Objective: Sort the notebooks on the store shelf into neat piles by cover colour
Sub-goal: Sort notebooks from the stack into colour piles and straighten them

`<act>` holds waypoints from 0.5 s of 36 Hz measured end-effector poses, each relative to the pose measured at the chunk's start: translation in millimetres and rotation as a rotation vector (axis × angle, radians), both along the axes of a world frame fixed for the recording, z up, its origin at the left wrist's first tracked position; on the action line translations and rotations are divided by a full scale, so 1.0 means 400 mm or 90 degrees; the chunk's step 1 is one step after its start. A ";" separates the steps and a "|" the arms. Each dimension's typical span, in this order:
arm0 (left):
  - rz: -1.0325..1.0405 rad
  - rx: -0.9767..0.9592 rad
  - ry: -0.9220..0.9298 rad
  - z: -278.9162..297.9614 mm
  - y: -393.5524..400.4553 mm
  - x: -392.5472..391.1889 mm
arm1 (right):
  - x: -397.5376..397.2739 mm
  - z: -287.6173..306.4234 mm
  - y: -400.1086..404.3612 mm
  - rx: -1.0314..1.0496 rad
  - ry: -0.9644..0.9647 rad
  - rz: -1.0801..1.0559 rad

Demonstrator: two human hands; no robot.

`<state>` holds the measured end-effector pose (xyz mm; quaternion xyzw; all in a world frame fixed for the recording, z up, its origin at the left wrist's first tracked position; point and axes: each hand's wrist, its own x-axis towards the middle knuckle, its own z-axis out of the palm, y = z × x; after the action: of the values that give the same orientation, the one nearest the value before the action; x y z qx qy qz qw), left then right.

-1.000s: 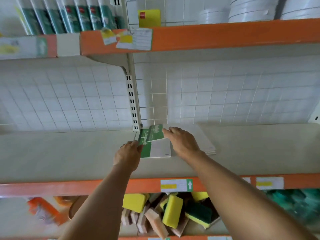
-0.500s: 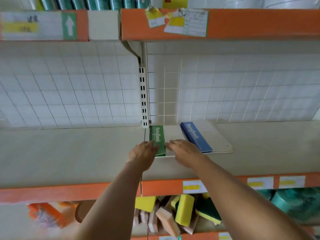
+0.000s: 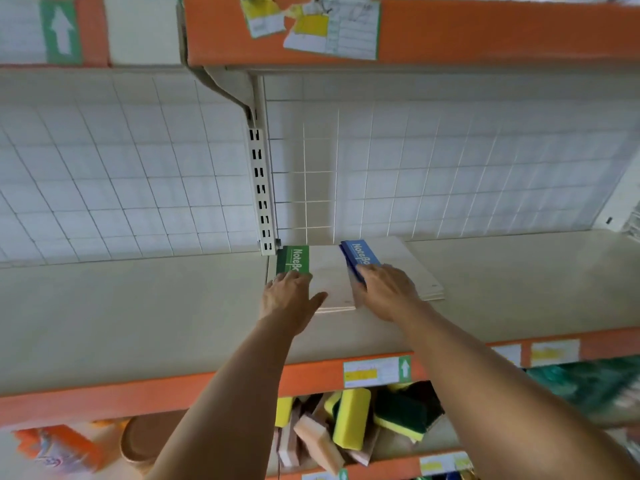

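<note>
Two piles of thin notebooks lie side by side at the back of the cream shelf board (image 3: 138, 306), close to the white wire-grid back panel (image 3: 450, 168) and just right of the slotted metal upright (image 3: 261, 188). The left pile, topped by a white notebook with a green spine band (image 3: 294, 259) printed "Notebook", sits nearest the upright; the right pile, topped by a white notebook with a blue spine band (image 3: 360, 256), touches it and partly overlaps its right edge. The left hand (image 3: 287, 299) rests flat on the near left corner of the green-banded pile, fingers straight and thumb spread to the right, pressing rather than gripping, so its grip is released. The right hand (image 3: 384, 292) lies on the near end of the blue-banded pile with the fingers reaching forward over the blue band; whether the thumb curls under the edge cannot be told, but the fingers look extended, not clenched. Below the orange shelf edge (image 3: 173, 393), with its white and yellow price label (image 3: 375, 372), yellow and green scouring sponges (image 3: 353, 417) lie jumbled on the lower shelf.
</note>
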<state>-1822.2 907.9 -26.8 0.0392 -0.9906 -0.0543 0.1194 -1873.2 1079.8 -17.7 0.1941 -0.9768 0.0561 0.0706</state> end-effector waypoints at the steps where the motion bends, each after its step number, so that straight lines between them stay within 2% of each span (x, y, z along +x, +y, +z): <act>1: -0.010 -0.002 0.001 0.005 0.019 -0.006 | -0.010 0.000 0.024 0.008 -0.006 -0.020; 9: -0.093 0.016 -0.077 0.030 0.186 -0.065 | -0.077 0.001 0.175 -0.007 -0.080 -0.081; 18: -0.070 0.034 -0.158 0.005 0.290 -0.114 | -0.129 0.003 0.236 -0.062 -0.140 -0.051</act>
<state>-1867.7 1024.0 -24.7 -0.0055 -0.9966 -0.0818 -0.0084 -1924.8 1174.4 -16.5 0.1441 -0.9817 0.1218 -0.0252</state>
